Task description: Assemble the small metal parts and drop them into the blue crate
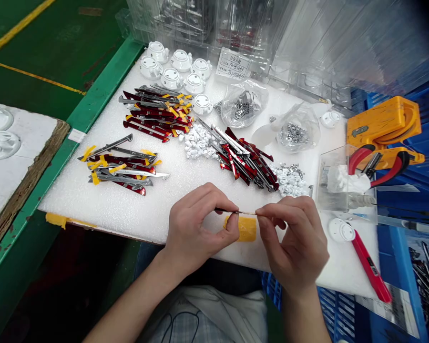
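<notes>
Near the front edge of the white foam board (136,214), my left hand (200,224) pinches one end of a thin dark strip (246,213) between thumb and forefinger. My right hand (295,238) pinches the strip's other end. The strip lies level between the fingertips, seen edge-on. Just below it a yellow tape patch (247,229) is stuck to the board. Beyond my hands lie a pile of red and silver blade-shaped parts (248,159) and a heap of small white pieces (198,140). Small metal and white bits (293,178) lie beyond my right hand.
Taped blade parts (123,166) lie at the left, with more (157,112) behind. White round parts (171,78) and plastic bags (243,104) stand farther back. At the right are an orange tape dispenser (382,124), red-handled pliers (389,178), a clear box (325,190) and a red tool (371,267).
</notes>
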Motion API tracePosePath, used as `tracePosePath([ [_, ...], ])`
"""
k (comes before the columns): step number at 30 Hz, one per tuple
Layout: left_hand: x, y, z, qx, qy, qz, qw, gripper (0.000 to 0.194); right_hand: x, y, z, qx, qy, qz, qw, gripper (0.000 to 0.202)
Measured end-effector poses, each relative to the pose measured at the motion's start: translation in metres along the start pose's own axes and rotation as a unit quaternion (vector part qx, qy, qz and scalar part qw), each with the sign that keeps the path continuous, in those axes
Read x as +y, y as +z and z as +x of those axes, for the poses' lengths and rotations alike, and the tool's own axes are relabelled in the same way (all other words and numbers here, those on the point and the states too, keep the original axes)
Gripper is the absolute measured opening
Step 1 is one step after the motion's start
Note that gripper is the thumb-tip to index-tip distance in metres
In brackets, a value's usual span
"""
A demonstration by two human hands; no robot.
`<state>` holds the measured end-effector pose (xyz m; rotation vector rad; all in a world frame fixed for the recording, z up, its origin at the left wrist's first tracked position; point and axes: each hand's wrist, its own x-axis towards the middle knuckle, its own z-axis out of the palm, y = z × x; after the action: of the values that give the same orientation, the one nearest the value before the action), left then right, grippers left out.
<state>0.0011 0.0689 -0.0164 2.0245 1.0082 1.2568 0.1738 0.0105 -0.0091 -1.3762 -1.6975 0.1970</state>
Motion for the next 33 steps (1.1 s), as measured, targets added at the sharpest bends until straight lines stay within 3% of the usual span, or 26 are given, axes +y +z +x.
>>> tracePosePath([
  [26, 0.000, -0.001, 0.001, 0.004, -0.005, 0.007, 1.000, 0.016, 0.002, -0.004, -0.001, -0.005, 0.012, -0.011, 1.000, 0.018],
  [33, -0.001, -0.001, 0.000, 0.009, -0.011, -0.010, 1.000, 0.019, 0.004, -0.025, -0.019, 0.067, 0.110, -0.050, 0.990, 0.012],
])
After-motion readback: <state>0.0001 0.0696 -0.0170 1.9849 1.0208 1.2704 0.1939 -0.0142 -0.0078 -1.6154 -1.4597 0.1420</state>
